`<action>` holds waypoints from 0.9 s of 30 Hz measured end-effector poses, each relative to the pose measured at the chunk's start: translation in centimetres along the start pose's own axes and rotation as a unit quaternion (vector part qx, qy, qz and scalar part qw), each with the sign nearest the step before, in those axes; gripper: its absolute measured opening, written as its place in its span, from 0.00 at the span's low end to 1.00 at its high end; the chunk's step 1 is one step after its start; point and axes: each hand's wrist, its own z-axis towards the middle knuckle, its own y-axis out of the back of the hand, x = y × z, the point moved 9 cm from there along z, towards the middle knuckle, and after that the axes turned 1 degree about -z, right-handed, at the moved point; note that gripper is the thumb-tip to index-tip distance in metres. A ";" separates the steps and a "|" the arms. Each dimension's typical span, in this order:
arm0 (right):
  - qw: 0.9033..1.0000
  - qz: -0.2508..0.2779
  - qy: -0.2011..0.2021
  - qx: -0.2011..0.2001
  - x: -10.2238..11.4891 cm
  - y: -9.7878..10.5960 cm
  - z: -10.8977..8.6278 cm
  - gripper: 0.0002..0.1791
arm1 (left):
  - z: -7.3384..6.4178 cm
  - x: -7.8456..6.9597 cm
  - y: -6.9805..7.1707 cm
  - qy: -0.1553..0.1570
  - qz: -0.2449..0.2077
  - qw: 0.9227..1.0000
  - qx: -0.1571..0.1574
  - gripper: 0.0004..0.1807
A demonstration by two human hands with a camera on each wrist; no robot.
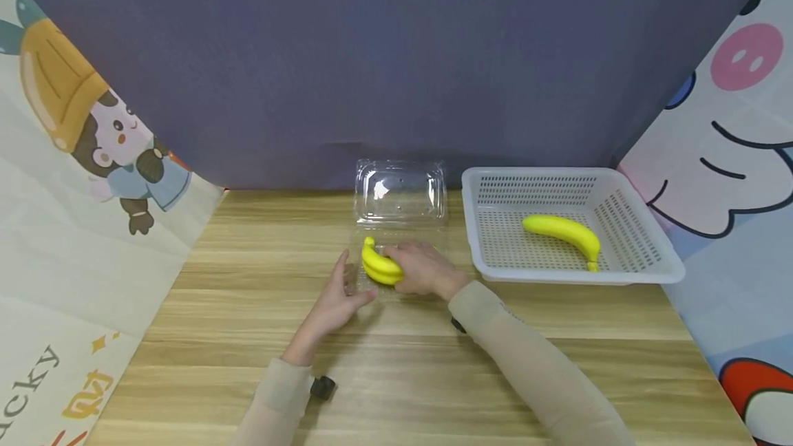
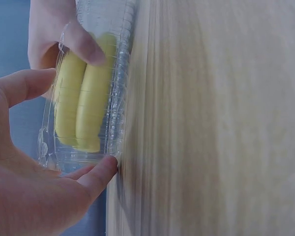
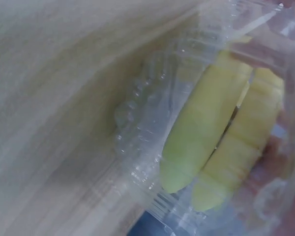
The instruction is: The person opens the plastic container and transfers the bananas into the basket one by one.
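Note:
Two yellow bananas (image 1: 379, 267) lie side by side in the base of a clear plastic clamshell box (image 1: 401, 191), whose lid stands raised at the back. My right hand (image 1: 421, 268) reaches into the base and grips a banana by its right end; in the left wrist view its thumb lies over the bananas (image 2: 92, 98). At the box's left end my left hand (image 1: 334, 303) is spread, thumb and fingers apart, with a fingertip touching the lower rim in the left wrist view. Through the clear wall, the right wrist view shows both bananas (image 3: 201, 132) close together.
A white perforated basket (image 1: 480, 226) stands to the right of the box, with one more banana (image 1: 564, 231) in it. The wooden table (image 1: 248, 246) meets a dark grey panel (image 1: 334, 67) behind the box. Printed cloths hang at both sides.

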 end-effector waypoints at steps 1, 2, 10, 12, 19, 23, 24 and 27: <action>1.000 -0.002 0.003 -0.003 0.0 0.1 0.0 0.35 | 0.0 0.0 0.0 0.000 0.000 1.000 0.000 0.57; 1.000 -0.001 0.008 -0.006 0.1 0.3 0.0 0.35 | 0.0 0.0 0.0 0.000 -0.001 1.000 0.000 0.57; 0.999 -0.013 0.020 -0.024 0.5 1.4 -0.3 0.34 | 0.1 0.0 0.0 -0.003 -0.010 1.000 0.000 0.58; 0.999 -0.017 0.019 -0.025 0.6 1.6 -0.4 0.34 | 0.1 0.0 0.0 -0.004 -0.010 1.000 0.000 0.58; 0.998 -0.043 0.017 -0.032 0.7 2.3 -0.8 0.36 | 0.0 0.0 0.0 -0.007 -0.012 1.000 -0.001 0.58; 0.997 -0.054 0.023 -0.043 1.1 2.8 -1.2 0.35 | 0.0 0.0 0.0 -0.007 -0.009 1.000 -0.001 0.58; 0.997 -0.058 0.025 -0.047 1.2 3.0 -1.2 0.33 | 0.1 0.1 0.0 -0.007 -0.008 1.000 -0.001 0.58; 0.995 -0.069 0.032 -0.058 1.6 3.6 -1.5 0.31 | 0.1 0.1 0.1 -0.007 -0.007 1.000 0.000 0.58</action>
